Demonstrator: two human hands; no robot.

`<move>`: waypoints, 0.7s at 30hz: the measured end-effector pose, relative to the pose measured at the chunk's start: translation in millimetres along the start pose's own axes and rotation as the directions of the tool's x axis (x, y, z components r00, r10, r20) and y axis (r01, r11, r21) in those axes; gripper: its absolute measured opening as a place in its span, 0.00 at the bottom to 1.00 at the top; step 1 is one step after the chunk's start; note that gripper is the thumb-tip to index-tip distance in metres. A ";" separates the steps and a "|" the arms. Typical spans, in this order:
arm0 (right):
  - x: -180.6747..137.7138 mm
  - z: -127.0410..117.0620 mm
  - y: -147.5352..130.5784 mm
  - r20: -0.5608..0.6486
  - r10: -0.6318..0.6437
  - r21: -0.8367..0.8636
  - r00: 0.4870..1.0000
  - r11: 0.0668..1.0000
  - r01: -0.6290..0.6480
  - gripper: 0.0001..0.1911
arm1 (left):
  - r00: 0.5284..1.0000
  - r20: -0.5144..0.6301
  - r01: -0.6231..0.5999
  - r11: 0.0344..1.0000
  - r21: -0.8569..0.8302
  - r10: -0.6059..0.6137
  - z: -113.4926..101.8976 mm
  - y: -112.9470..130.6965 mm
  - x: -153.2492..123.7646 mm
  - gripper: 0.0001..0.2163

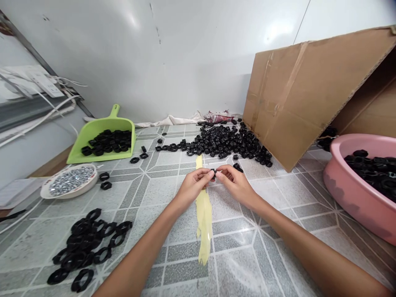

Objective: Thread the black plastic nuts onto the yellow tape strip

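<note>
Between my fingertips, at the middle of the table, is a small black ring-like part (213, 173). My left hand (198, 181) pinches it from the left and my right hand (233, 181) from the right. Most of the part is hidden by my fingers. Just beyond my hands lies a large heap of small black parts (225, 140), with a trail of them running left. Nearer on the left is a pile of larger black rings (88, 239). A strip of yellow tape (203, 227) runs along the tabletop under my hands.
A green dustpan (102, 124) holding black rings stands back left, beside a white bowl (46, 192) of small shiny metal pieces. A cardboard box (287, 90) leans at the right behind a pink basin (346, 194) of black parts. A power strip (46, 84) with cables is far left.
</note>
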State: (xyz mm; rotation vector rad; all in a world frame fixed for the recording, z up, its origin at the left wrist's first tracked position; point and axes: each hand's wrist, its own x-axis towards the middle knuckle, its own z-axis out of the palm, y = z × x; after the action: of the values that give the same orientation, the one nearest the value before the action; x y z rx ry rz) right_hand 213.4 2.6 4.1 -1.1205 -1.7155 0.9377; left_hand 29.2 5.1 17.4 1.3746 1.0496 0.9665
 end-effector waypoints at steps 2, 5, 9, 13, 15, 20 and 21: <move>0.0 0.1 1.2 0.015 0.004 0.011 1.000 1.000 -0.005 0.15 | 1.000 0.005 -0.008 1.000 0.002 0.008 -0.4 -0.1 0.0 0.16; 0.3 -0.3 2.7 0.013 0.040 -0.038 0.999 0.999 -0.039 0.21 | 1.000 0.022 -0.004 1.000 0.007 0.004 0.0 0.4 -0.1 0.16; 3.4 -2.9 4.6 0.057 0.069 0.067 0.996 0.995 -0.073 0.16 | 0.999 -0.043 0.005 1.000 -0.022 -0.006 1.1 -0.3 -0.4 0.16; 6.3 -5.1 5.7 0.126 0.068 0.139 0.990 0.987 -0.086 0.15 | 0.997 -0.079 0.004 1.000 -0.016 -0.005 2.3 -1.5 -1.6 0.16; 6.2 -5.1 5.2 0.119 0.087 0.086 0.989 0.991 -0.098 0.19 | 0.999 -0.054 0.000 1.000 -0.005 0.000 2.8 -1.5 -2.1 0.16; 5.2 -4.5 4.3 0.105 0.050 0.154 0.993 0.986 -0.066 0.16 | 0.999 -0.045 -0.019 1.000 0.003 0.019 2.8 -0.4 -2.5 0.17; 5.1 -4.5 4.3 0.118 0.048 0.162 0.992 0.985 -0.067 0.18 | 0.999 -0.036 -0.025 1.000 0.004 0.025 2.7 -0.3 -2.7 0.17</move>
State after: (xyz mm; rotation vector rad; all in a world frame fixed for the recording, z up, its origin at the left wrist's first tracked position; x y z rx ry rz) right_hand 217.7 9.3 3.1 -1.0282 -1.6679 1.1775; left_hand 31.1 1.8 17.0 1.3801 1.0637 1.0119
